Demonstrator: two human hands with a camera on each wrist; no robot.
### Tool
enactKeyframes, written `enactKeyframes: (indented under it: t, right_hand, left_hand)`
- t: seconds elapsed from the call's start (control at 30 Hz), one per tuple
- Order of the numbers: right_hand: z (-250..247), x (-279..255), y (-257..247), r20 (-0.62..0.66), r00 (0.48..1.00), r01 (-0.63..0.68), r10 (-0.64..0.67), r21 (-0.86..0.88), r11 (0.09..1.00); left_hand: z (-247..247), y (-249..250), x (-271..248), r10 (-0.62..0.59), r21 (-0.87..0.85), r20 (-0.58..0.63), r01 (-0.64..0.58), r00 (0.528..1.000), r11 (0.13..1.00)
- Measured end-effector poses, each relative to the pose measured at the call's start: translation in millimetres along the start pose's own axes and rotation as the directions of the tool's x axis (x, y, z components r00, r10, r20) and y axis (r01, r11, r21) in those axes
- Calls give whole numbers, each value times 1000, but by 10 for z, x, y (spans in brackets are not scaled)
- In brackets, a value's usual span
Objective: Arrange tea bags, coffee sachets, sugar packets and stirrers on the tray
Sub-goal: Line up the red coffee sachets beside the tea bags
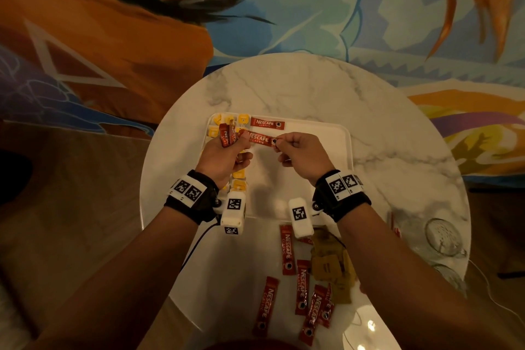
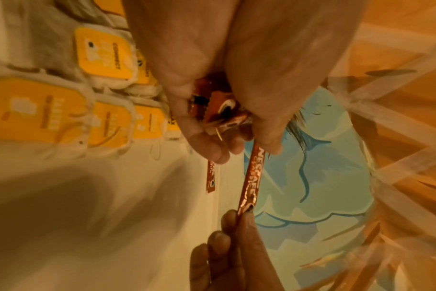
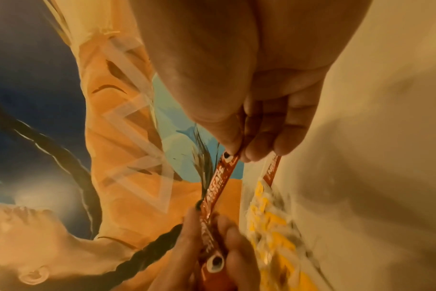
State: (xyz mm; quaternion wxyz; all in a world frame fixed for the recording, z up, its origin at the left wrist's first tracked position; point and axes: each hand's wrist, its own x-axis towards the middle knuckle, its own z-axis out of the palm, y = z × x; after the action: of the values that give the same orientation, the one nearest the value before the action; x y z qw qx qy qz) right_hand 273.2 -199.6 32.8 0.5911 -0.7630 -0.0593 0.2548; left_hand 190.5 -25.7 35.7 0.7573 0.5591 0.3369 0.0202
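Observation:
My left hand (image 1: 227, 150) grips a bunch of red coffee sachets (image 1: 227, 135) above the white tray (image 1: 326, 133). One sachet (image 1: 261, 139) sticks out of the bunch to the right, and my right hand (image 1: 295, 150) pinches its far end. The left wrist view shows that sachet (image 2: 250, 179) stretched between both hands, and so does the right wrist view, sachet (image 3: 218, 183). Another sachet (image 1: 267, 123) lies flat at the tray's far edge. Yellow tea bags (image 1: 241, 176) lie in rows along the tray's left side, also tea bags (image 2: 62, 110).
The tray sits on a round marble table (image 1: 383, 128). Several loose coffee sachets (image 1: 302, 287) and brown packets (image 1: 329, 264) lie on the table near me. A clear glass mug (image 1: 443, 236) stands at the right edge. A painted wall rises behind the table.

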Motion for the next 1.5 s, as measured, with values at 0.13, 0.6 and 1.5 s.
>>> enactKeyframes:
  t: [0.13, 0.6, 1.5]
  right_hand:
    - [-109, 267, -16, -76, 997, -12, 8, -52, 999]
    - [-56, 938, 267, -111, 985, -162, 133, -313, 936]
    - [258, 164, -117, 208, 975, 93, -74, -80, 992]
  left_hand:
    - [-59, 3, 26, -42, -73, 10, 42, 999, 996]
    - [-240, 2, 41, -215, -383, 242, 297, 946, 875]
    - [-117, -162, 8, -73, 38, 121, 69, 990, 997]
